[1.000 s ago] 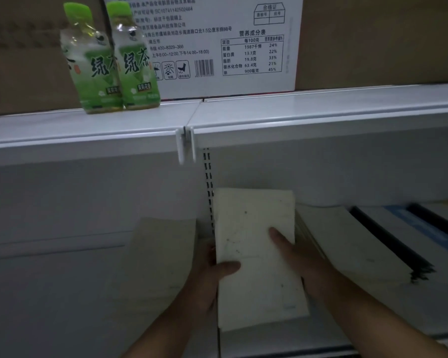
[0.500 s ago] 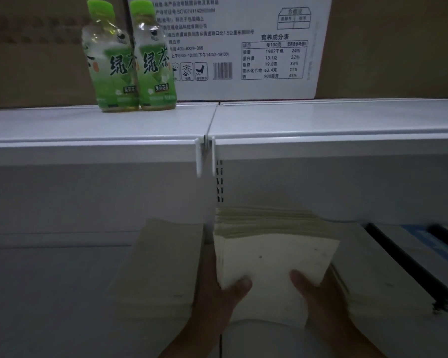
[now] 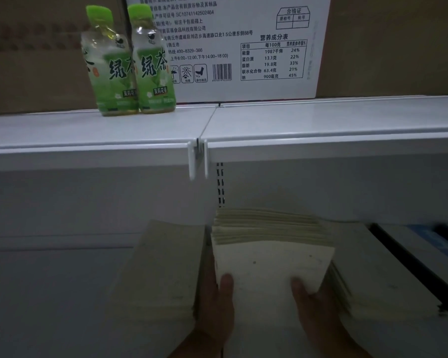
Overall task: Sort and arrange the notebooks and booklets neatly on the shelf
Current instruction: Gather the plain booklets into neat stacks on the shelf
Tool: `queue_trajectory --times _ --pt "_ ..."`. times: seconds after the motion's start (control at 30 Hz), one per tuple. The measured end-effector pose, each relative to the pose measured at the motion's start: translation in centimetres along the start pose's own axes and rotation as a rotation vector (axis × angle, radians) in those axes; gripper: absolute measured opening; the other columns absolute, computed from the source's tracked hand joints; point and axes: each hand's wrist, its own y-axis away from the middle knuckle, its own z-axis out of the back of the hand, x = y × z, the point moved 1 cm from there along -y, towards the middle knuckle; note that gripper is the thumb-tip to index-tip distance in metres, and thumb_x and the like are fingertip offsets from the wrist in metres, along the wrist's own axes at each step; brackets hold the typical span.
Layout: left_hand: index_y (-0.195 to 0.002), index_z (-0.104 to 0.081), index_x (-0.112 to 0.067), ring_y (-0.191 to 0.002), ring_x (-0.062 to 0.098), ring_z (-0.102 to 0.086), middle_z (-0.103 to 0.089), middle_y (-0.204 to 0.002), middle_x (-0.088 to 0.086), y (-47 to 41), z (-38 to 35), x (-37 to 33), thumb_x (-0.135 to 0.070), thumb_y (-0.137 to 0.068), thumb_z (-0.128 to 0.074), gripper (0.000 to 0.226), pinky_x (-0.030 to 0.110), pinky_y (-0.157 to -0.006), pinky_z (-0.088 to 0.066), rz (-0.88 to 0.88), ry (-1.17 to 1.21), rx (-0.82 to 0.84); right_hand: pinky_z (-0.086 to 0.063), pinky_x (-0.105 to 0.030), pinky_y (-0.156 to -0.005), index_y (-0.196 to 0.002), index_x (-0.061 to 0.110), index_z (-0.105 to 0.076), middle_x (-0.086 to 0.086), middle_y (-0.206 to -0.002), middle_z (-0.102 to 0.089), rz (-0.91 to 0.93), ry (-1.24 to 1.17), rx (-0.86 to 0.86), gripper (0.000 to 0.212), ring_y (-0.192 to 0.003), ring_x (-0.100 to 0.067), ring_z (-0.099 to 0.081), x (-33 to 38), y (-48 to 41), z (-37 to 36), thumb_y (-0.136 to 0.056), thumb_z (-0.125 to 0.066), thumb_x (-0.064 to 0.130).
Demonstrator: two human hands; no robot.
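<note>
Left hand (image 3: 217, 306), right hand (image 3: 313, 306) grip one stack (image 3: 269, 264); perhaps two piles (image 3: 163, 267) (image 3: 373, 267) beside.

Stack of cream booklets (image 3: 272, 257), stood on end on the white lower shelf (image 3: 49, 293), speckled front cover toward the viewer, upper edges slightly stepped; gripped at its lower corners by the left hand (image 3: 215, 306) and the right hand (image 3: 313, 306); left pile (image 3: 163, 267) of like booklets, lying flat just beside it; right pile (image 3: 380, 270), flat, touching its other side; dark-edged notebooks (image 3: 424, 254) beyond, blurred.
</note>
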Motion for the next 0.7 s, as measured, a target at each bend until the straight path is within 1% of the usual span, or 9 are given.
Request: queue_trajectory --times 0.07,0.13,0.23,0.33,0.4,0.47,0.53,0.63,0.7 --pt "-0.130 -0.026 -0.007 -0.116 -0.032 -0.028 -0.027 -0.129 -0.004 -0.1 0.4 -0.2 -0.071 -0.077 -0.041 0.085 -0.016 -0.083 -0.015 -0.003 -0.043 0.024 -0.042 -0.004 -0.064 -0.102 0.013 -0.052 0.009 -0.083 -0.056 -0.081 -0.008 0.072 0.032 -0.087 -0.013 -0.055 0.5 -0.2 0.7 -0.080 -0.073 0.022" --pt "-0.126 -0.025 -0.011 -0.127 -0.017 -0.031 -0.028 -0.127 -0.006 -0.5 0.7 -0.6 -0.061 -0.086 -0.045 0.068 -0.015 -0.084 -0.016 -0.009 -0.056 0.081 -0.047 -0.008 -0.060 -0.097 0.017 -0.057 0.007 -0.083 -0.064 -0.125 -0.071 0.150 0.020 -0.081 -0.010 -0.061 1.4 -0.8 1.1 -0.083 -0.070 0.011" --pt "-0.129 -0.031 -0.003 -0.112 -0.035 -0.028 -0.036 -0.127 -0.005 -0.6 0.7 -0.5 -0.086 -0.072 -0.031 0.100 -0.012 -0.089 -0.019 -0.072 -0.038 0.080 -0.048 -0.021 -0.082 -0.102 0.020 -0.056 0.007 -0.094 -0.063 -0.052 -0.115 0.065 0.034 -0.091 -0.009 -0.062 2.2 -0.9 0.7 -0.071 -0.068 0.026" --pt "-0.130 -0.038 0.007 -0.112 -0.038 -0.024 -0.042 -0.140 -0.018 -0.3 0.8 -0.3 -0.082 -0.077 -0.028 0.103 -0.011 -0.092 -0.018 -0.137 -0.047 0.086 -0.040 -0.004 -0.075 -0.093 0.029 -0.053 0.021 -0.090 -0.058 0.056 0.018 0.029 0.033 -0.082 0.010 -0.052 2.6 0.1 0.2 -0.061 -0.059 0.033" --pt "-0.130 -0.034 0.000 -0.116 -0.035 -0.025 -0.035 -0.129 -0.051 -0.2 1.0 0.4 -0.072 -0.085 -0.029 0.086 -0.010 -0.093 -0.018 -0.221 -0.073 0.101 -0.040 -0.001 -0.070 -0.085 0.032 -0.053 0.025 -0.078 -0.064 0.085 0.010 0.030 0.025 -0.076 0.015 -0.057 3.2 0.1 0.2 -0.061 -0.061 0.032" --pt "-0.140 -0.030 -0.027 -0.120 -0.033 -0.023 -0.025 -0.126 -0.059 0.0 1.0 0.5 -0.071 -0.087 -0.028 0.069 -0.008 -0.097 -0.018 -0.223 -0.085 0.074 -0.039 0.004 -0.064 -0.083 0.029 -0.055 0.025 -0.066 -0.066 0.134 -0.009 0.021 0.022 -0.070 0.023 -0.058 2.9 0.2 0.3 -0.062 -0.062 0.030" --pt "-0.139 -0.019 -0.058 -0.126 -0.030 -0.016 -0.018 -0.134 -0.055 0.3 1.2 0.4 -0.063 -0.093 -0.025 0.047 -0.004 -0.101 -0.017 -0.289 -0.141 0.003 -0.037 0.007 -0.062 -0.084 0.019 -0.057 0.024 -0.070 -0.064 0.172 -0.031 0.026 0.023 -0.069 0.027 -0.055 2.4 0.5 0.1 -0.062 -0.061 0.024" --pt "-0.142 -0.020 -0.054 -0.131 -0.023 -0.019 -0.021 -0.142 -0.045 0.1 0.9 0.7 -0.049 -0.099 -0.026 0.043 -0.001 -0.103 -0.019 -0.415 -0.099 -0.012 -0.035 0.008 -0.070 -0.099 0.009 -0.053 0.014 -0.090 -0.060 0.199 0.037 0.065 0.049 -0.078 0.030 -0.053 1.3 0.6 0.4 -0.062 -0.062 0.038" --pt "-0.144 -0.020 -0.048 -0.132 -0.021 -0.020 -0.023 -0.144 -0.042 -0.2 1.0 1.0 -0.045 -0.100 -0.027 0.045 -0.001 -0.103 -0.017 -0.500 -0.116 0.020 -0.036 0.007 -0.069 -0.095 0.015 -0.057 0.018 -0.087 -0.063 0.126 0.065 0.114 0.047 -0.079 0.028 -0.054 0.7 0.7 0.8 -0.059 -0.060 0.046"
